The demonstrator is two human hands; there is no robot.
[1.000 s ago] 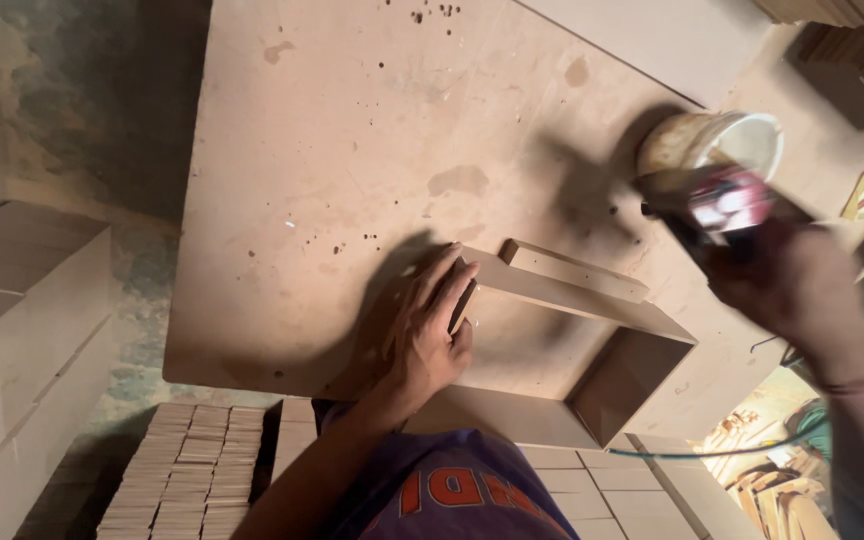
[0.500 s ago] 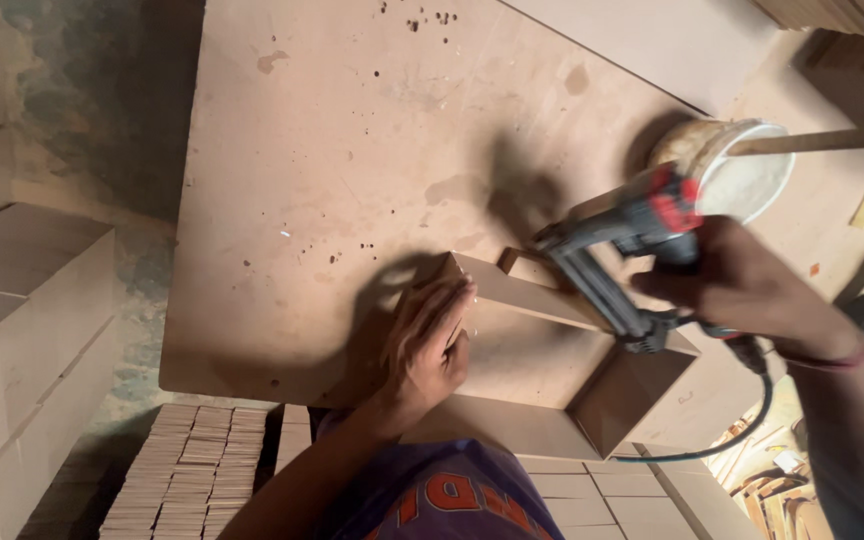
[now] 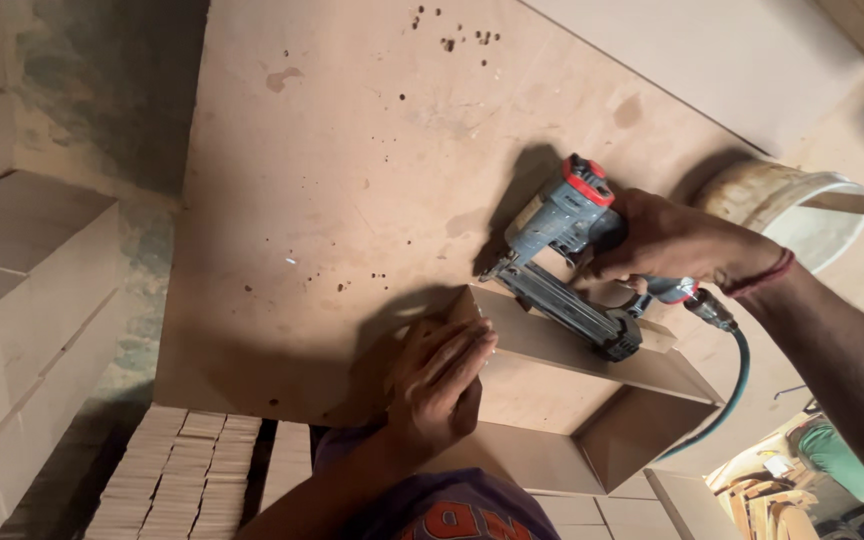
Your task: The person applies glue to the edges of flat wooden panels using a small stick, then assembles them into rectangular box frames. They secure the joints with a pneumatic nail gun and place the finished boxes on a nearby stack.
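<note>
Two hands work here: your left hand (image 3: pixel 437 375) lies flat, fingers open, on the wooden box frame (image 3: pixel 592 400). Your right hand (image 3: pixel 667 245) is clenched around the nail gun (image 3: pixel 562 265), whose nose touches the frame's top edge.

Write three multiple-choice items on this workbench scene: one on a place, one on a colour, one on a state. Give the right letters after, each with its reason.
1. Where does the nail gun rest?
A. On the far wall of the wooden frame
B. Inside the bucket
C. On the stacked strips

2. What colour is the cap at the gun's back end?
A. Yellow
B. Red
C. White

3. What is the left hand doing?
A. Hanging free in the air
B. Gripping the air hose
C. Pressing on the frame's left corner

Answers: 1 A, the gun's nose and magazine lie along the frame's far wall, near its left end. 2 B, a red cap sits on the grey body. 3 C, the left hand lies flat on the corner, while the right hand grips the gun's handle.
</note>
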